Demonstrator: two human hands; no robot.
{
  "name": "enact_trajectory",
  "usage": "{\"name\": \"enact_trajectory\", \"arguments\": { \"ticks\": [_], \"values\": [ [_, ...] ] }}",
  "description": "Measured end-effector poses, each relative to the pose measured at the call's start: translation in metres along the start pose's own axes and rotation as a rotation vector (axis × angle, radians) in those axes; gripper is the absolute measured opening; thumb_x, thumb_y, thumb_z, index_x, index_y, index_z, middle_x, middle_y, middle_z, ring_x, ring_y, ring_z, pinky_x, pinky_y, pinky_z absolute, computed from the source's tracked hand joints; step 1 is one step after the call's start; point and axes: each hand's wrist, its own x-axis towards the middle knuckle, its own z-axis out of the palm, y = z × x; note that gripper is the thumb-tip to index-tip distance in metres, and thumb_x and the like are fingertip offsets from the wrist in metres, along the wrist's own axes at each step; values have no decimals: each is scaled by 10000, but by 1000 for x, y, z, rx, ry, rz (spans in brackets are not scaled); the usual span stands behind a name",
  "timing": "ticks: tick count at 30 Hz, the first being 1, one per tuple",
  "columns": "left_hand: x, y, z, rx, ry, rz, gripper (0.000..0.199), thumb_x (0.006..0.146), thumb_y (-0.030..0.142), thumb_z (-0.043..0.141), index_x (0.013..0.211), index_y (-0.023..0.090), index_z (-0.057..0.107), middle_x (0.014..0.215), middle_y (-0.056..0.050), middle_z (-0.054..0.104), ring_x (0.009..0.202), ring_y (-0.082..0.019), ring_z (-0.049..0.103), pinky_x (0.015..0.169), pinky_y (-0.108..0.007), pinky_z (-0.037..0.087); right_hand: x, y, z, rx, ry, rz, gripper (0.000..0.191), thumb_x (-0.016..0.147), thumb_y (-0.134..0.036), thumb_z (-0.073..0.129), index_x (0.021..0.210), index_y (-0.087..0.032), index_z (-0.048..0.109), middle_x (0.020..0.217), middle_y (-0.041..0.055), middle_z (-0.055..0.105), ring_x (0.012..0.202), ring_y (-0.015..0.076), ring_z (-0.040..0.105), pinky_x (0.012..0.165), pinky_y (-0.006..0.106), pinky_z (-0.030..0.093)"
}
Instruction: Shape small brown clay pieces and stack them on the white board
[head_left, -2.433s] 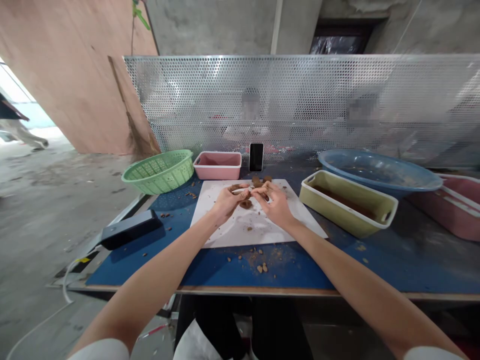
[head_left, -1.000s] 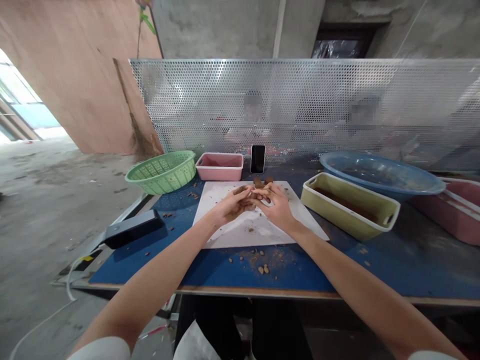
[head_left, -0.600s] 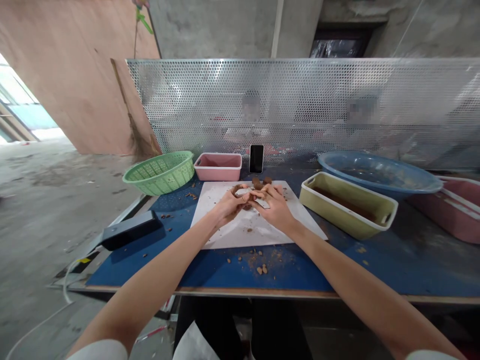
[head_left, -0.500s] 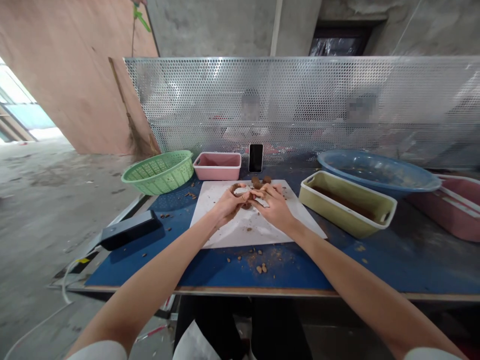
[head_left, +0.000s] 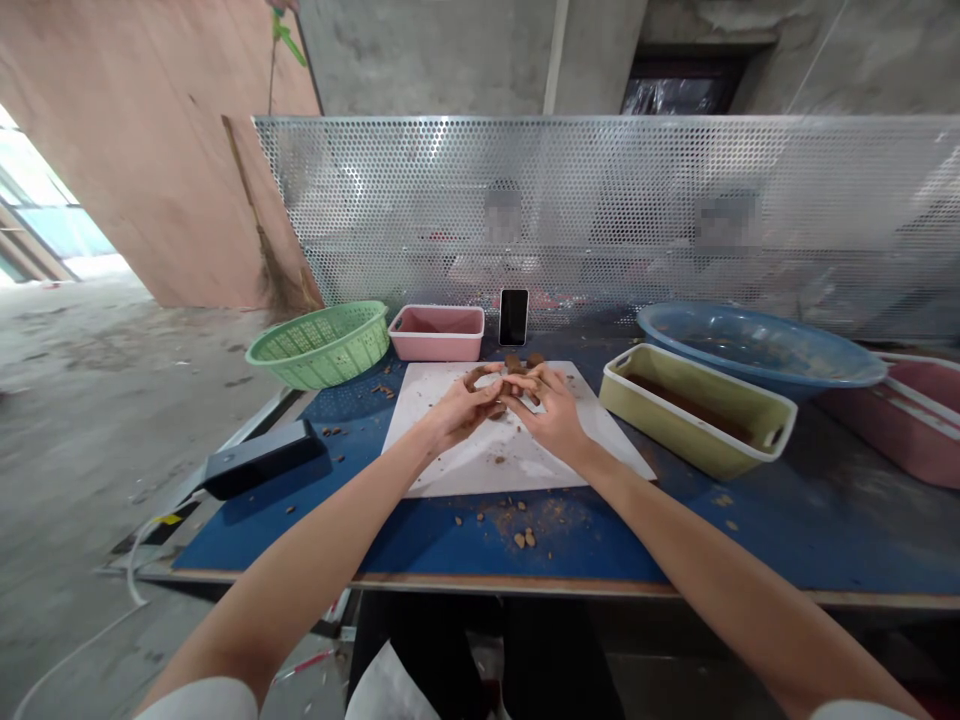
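My left hand [head_left: 459, 408] and my right hand [head_left: 551, 405] meet fingertip to fingertip over a white board [head_left: 450, 472]. The fingers of both are bent and pinched together, smudged with brown. What they hold between them is mostly hidden; only bits of brown show there, too small to name. Just beyond the fingers, round brown lumps [head_left: 535, 360] lie at the board's far edge. Small brown crumbs [head_left: 500, 460] are scattered on the board.
A green basket [head_left: 322, 350], a pink bin [head_left: 439, 345] and an upright phone [head_left: 514, 318] stand behind. To the right are an olive bin [head_left: 675, 425] holding brown material, a blue basin [head_left: 765, 375] and another pink bin [head_left: 900, 430]. A black box [head_left: 262, 462] lies left.
My right hand's fingers have shifted slightly and spread a little at the meeting point. My left hand stays nearly in place, and the surrounding objects have not moved.
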Motion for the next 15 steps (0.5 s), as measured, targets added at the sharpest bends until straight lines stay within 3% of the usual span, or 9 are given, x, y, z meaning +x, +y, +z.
{"name": "enact_trajectory", "arguments": {
  "ticks": [6, 15],
  "values": [
    [1, -2, 1, 2, 30, 2, 695, 644, 308, 1029, 1192, 210, 614, 970, -37, 772, 811, -147, 714, 782, -282, 498, 2, -2, -6, -104, -28, -102, 242, 1019, -448, 704, 1235, -346, 739, 957, 46, 673, 920, 254, 597, 957, 461, 453],
    [2, -7, 2, -26, 79, 20, 698, 631, 264, 1031, 1133, 233, 547, 919, 1, 763, 789, -140, 711, 769, -272, 497, 3, 1, -4, -85, -44, -59, 239, 1037, -481, 665, 1207, -344, 761, 933, 47, 662, 937, 256, 588, 944, 458, 464]
  ]
}}
